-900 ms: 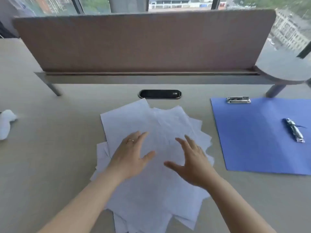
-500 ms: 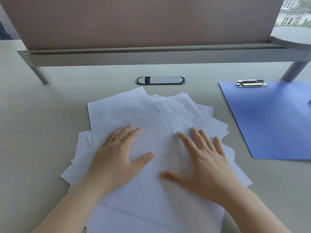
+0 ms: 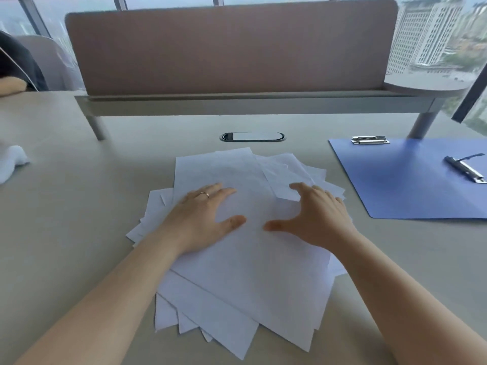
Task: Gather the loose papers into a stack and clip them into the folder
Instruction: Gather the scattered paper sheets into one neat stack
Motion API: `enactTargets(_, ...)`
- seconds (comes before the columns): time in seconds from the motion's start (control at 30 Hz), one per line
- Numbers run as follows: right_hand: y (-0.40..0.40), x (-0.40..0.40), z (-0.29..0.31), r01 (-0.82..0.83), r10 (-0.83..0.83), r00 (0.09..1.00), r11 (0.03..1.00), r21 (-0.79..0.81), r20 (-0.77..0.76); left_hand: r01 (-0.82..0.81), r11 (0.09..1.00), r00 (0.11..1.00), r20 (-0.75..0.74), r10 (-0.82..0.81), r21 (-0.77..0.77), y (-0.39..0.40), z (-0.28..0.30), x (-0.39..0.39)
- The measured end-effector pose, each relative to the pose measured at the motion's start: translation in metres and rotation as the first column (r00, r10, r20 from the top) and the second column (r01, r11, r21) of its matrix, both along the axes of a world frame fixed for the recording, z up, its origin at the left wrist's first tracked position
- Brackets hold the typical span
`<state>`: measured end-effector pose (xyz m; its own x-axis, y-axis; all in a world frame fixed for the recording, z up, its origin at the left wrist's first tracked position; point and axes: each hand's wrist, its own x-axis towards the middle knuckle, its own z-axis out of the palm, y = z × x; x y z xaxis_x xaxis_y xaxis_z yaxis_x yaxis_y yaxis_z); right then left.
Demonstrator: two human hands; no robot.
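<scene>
Several loose white papers lie fanned in a messy pile on the desk in front of me. My left hand, with a ring on it, rests flat on the left part of the pile, fingers spread. My right hand is on the right part, fingers slightly arched, thumb pointing at the left thumb. Neither hand grips a sheet. The open blue folder lies flat to the right, apart from the pile, with a metal clip at its top edge and a second clip farther right.
A brown desk divider on a grey rail stands across the back. A cable port sits in the desk just behind the papers. A white crumpled cloth lies at the far left edge. Another person's sleeve shows at the upper left.
Both hands came down from hovering onto the papers and now press on the pile; the right fingers have since arched. The camera view tilted back up.
</scene>
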<state>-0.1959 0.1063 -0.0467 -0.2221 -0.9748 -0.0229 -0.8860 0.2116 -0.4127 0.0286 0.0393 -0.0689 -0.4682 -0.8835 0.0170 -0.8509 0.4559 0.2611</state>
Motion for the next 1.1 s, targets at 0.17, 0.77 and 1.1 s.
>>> enactTargets(0.17,-0.001,-0.015,-0.001,0.053,-0.049,0.988,0.998,-0.027,0.143,-0.067,0.996,0.997,-0.033,0.068,0.052,-0.001,0.002,0.012)
enactTargets(0.77,0.003,-0.016,0.008,0.202,-0.118,0.688,0.979,-0.033,0.716,-0.044,0.993,0.991,-0.130,0.029,-0.113,0.013,0.011,0.029)
enactTargets(1.1,0.002,-0.001,0.003,0.374,-0.201,0.461,0.927,0.016,0.864,0.023,0.881,0.863,-0.435,-0.256,-0.472,0.021,0.014,0.026)
